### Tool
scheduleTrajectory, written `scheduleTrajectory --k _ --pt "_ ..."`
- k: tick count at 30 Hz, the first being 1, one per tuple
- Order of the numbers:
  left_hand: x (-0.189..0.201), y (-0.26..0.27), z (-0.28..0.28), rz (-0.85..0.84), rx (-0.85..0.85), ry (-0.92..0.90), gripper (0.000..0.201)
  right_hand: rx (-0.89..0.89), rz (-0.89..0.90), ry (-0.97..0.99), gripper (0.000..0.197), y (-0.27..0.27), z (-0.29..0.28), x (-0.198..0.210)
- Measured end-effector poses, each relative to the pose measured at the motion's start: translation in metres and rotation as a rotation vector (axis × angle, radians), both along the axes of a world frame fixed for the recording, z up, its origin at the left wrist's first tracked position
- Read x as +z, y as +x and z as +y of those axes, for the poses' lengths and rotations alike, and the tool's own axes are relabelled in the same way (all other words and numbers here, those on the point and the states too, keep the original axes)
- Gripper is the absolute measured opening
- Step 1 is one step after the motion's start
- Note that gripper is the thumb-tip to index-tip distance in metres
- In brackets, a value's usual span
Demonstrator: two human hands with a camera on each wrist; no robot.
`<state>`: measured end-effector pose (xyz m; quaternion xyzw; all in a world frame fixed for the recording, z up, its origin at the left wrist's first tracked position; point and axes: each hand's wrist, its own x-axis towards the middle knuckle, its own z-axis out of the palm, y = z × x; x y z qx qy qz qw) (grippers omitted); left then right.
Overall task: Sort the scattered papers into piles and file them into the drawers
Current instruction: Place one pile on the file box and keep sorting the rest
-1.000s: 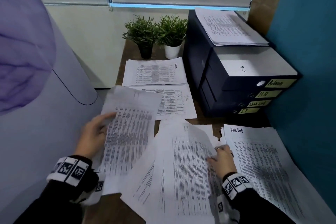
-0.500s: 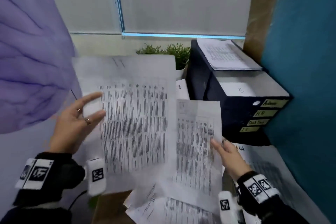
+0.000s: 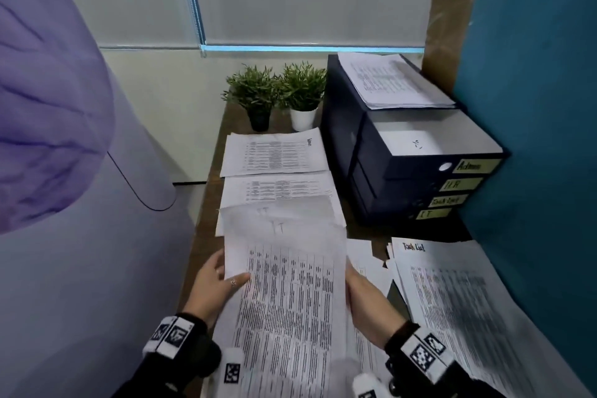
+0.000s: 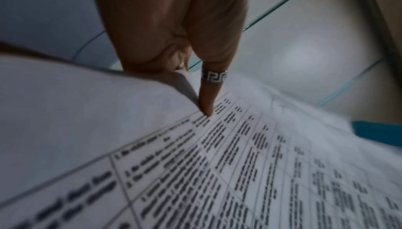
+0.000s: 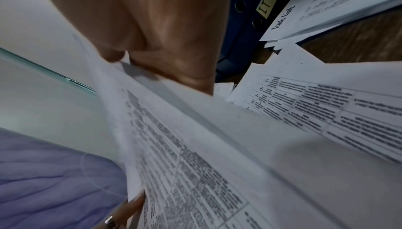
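Observation:
Both hands hold one bundle of printed sheets (image 3: 290, 294) with "IT" handwritten at the top, low over the near desk. My left hand (image 3: 223, 278) grips its left edge, the ringed thumb (image 4: 210, 95) pressing on the top sheet (image 4: 239, 164). My right hand (image 3: 358, 291) pinches the right edge (image 5: 165, 78). Sorted piles lie on the desk: an Admin pile (image 3: 274, 152), another pile (image 3: 277, 187) just in front of it, and a "Task List" pile (image 3: 452, 300) at the right. The dark blue drawer unit (image 3: 403, 178) carries the labels Admin, HR, Task List and IT (image 5: 265, 4).
The unit's top drawer (image 3: 429, 139) stands pulled out, and more papers (image 3: 387, 81) lie on its roof. Two small potted plants (image 3: 277, 97) stand at the desk's back. A teal partition (image 3: 533, 139) walls the right side; a purple and grey surface (image 3: 48, 107) fills the left.
Half a second ago each hand held up its own sheets apart in the air. Now the sheets are together in one bundle, lowered toward the desk between both hands.

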<state>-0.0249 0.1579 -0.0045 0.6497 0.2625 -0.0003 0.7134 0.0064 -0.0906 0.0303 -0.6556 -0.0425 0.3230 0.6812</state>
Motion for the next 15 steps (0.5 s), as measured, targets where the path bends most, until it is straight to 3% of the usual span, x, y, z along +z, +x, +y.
scheduleTrajectory --k 2,4,7,11,15 --pt "0.016 0.007 -0.005 -0.045 0.002 0.050 0.038 0.010 -0.026 0.010 0.072 0.002 -0.003 0.012" --pt "0.037 0.014 -0.012 -0.154 0.060 0.080 0.026 -0.004 -0.131 -0.018 0.068 0.007 -0.005 0.029" --pt "0.069 0.026 -0.020 -0.344 0.128 0.195 0.021 -0.080 -0.378 -0.029 0.045 0.013 -0.003 0.054" --pt "0.094 0.030 -0.032 -0.489 0.174 0.233 0.019 -0.245 -0.455 -0.038 0.031 0.020 -0.003 0.060" --pt "0.061 0.025 -0.039 -0.328 0.043 0.133 0.030 -0.177 -0.372 -0.140 0.024 0.022 -0.007 0.027"
